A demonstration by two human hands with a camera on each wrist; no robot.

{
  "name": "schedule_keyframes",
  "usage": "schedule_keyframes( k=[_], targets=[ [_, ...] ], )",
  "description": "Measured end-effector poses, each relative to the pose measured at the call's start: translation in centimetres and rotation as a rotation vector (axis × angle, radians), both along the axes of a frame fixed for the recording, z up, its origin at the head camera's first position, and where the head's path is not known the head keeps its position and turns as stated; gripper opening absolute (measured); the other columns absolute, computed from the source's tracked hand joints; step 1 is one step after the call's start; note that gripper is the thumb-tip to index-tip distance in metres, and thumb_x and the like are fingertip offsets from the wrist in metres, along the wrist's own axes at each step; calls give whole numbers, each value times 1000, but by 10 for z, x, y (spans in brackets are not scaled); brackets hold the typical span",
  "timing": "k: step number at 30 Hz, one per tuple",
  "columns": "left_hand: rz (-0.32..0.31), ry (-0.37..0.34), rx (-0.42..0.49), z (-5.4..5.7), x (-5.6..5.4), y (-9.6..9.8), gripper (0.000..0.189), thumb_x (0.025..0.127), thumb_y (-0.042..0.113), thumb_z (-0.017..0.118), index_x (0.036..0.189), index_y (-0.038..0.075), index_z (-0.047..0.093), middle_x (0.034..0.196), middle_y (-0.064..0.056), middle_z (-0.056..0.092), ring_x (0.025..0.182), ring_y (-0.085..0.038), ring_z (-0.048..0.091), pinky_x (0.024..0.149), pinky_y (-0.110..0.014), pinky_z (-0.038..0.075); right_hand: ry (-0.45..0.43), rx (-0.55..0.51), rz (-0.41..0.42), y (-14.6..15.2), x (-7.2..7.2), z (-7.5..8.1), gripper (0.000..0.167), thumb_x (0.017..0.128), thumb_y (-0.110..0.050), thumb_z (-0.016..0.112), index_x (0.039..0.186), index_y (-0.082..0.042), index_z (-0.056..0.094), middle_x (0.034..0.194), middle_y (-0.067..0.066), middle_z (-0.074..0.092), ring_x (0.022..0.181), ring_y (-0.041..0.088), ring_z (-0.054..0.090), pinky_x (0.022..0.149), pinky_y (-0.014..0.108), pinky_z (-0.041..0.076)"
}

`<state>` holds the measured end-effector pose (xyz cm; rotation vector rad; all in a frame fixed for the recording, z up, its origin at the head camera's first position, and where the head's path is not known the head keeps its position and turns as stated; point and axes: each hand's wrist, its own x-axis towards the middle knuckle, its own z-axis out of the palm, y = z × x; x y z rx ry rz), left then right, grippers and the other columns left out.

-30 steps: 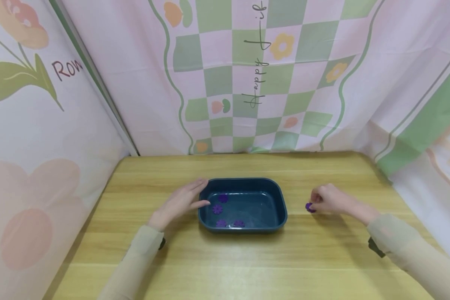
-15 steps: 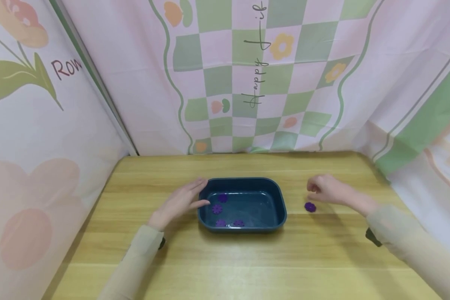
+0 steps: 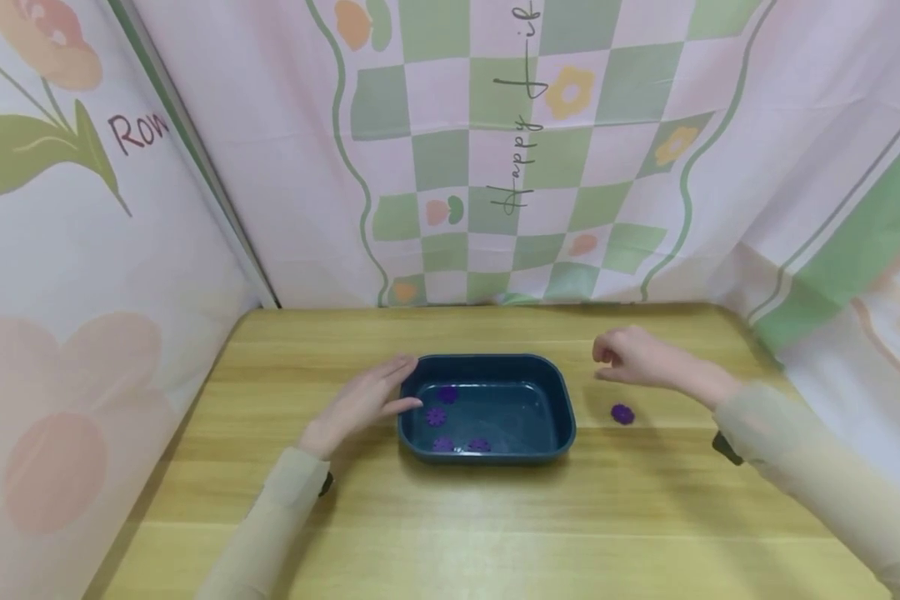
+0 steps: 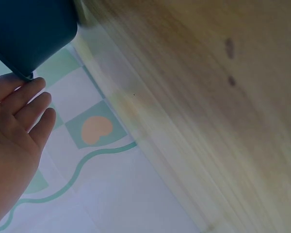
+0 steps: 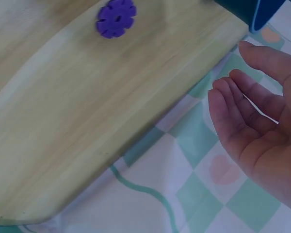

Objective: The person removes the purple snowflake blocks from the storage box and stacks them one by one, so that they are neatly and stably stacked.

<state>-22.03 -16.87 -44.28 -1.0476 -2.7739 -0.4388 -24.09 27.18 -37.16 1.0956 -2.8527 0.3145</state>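
Observation:
In the head view a dark blue basin (image 3: 510,460) stands on the wooden table, with several purple notched discs (image 3: 436,417) lying inside toward its left side. My left hand (image 3: 363,402) rests on the basin's left rim, thumb over the edge and fingers straight. To the right of the basin, one purple notched disc (image 3: 622,414) lies flat on the wood; the right wrist view shows this disc (image 5: 116,18) with slots round its edge and a hole at the centre. Above and behind it hovers my right hand (image 3: 641,357), fingers loosely bent, holding nothing.
The wooden table (image 3: 450,533) reaches back to a checked curtain (image 3: 495,242). Patterned cloth (image 3: 82,275) hangs along the left side, and more cloth hangs on the right.
My right hand has let go of the purple disc, leaving it on the table, then lifted and moved back and to the left. The left hand stays on the rim.

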Motion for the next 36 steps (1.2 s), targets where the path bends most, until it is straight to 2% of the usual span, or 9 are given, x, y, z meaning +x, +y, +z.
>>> schedule_keyframes(
  k=[6,14,29,36],
  targets=[
    [4,-13,-12,-1,-2,1,73,95,51,58,150,5,42,153,-17,46,144,-30,44,119,-43,39,-9,4,33,-17,-3,8,17,76,-10,82,79,-8,65,75,4,68,67,10,62,59,21,54],
    [11,-45,-3,-2,-3,1,74,95,51,58,151,6,39,156,-14,42,145,-31,41,120,-43,37,-22,11,65,-37,-5,17,15,77,-8,80,82,-6,66,80,8,70,69,12,63,61,23,56],
    [23,-48,1,0,-1,-1,74,95,48,61,151,6,39,154,-17,44,145,-30,41,120,-44,38,-51,47,110,-66,-14,21,17,79,-9,80,84,-3,66,81,8,68,72,17,64,62,26,57],
    [16,-32,2,-1,-2,-1,73,96,48,59,150,5,40,153,-17,45,144,-31,43,119,-44,38,-53,73,127,-78,-15,21,17,79,-11,81,86,-4,67,82,7,68,72,13,61,63,25,56]
  ],
)
